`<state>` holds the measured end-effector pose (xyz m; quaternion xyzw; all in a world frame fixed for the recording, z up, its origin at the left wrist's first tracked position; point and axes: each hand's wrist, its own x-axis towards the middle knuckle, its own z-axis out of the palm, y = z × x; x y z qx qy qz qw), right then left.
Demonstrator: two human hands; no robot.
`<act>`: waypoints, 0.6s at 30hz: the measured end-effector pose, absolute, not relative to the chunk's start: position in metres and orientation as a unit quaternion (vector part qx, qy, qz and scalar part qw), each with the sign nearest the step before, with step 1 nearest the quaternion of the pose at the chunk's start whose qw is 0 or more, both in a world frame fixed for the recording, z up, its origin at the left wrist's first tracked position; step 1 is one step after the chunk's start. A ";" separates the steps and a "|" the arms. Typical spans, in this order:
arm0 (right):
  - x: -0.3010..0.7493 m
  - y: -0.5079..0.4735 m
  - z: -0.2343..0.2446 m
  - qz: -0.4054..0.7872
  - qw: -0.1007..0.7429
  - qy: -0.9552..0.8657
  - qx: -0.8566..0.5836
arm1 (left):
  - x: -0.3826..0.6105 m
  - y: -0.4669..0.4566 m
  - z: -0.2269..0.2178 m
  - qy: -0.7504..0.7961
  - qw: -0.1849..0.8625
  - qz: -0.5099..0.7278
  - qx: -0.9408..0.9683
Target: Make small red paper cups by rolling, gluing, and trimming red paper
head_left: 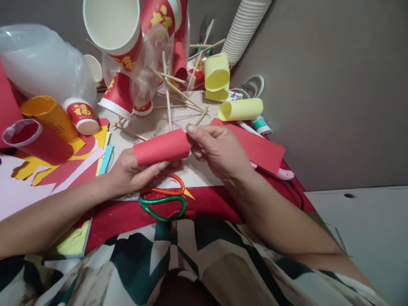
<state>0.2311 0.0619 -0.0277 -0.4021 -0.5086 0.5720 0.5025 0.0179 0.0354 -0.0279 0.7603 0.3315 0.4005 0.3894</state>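
You've got the red roll (161, 147) pinched at both ends: left hand (127, 174) curled under one end, right hand (219, 153) clamped on the other, thumb on top. It's up off the table, just above the scissors (162, 199) by the near edge. Loosen up and I'd bet it springs open; squeeze hard and it creases. An elbow could topple the cups (117, 97) and sticks (172, 87) at the far edge. The table (149, 123) is buried in paper scraps, with yellow rolls (240, 109) toward the right edge and a plain grey wall (334, 85) behind.
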 end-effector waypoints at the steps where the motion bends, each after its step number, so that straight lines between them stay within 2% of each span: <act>1: 0.230 0.061 -0.027 0.577 0.498 -0.507 -0.402 | 0.017 0.037 -0.031 0.331 0.383 0.390 0.769; 7: 0.230 0.061 -0.029 0.602 0.481 -0.511 -0.381 | 0.016 0.038 -0.037 0.325 0.330 0.375 0.803; 14: 0.230 0.058 -0.029 0.504 0.528 -0.578 -0.366 | 0.019 0.037 -0.023 0.396 0.587 0.430 0.560; 18: 0.230 0.056 -0.029 0.519 0.501 -0.580 -0.378 | 0.021 0.038 -0.022 0.419 0.589 0.457 0.518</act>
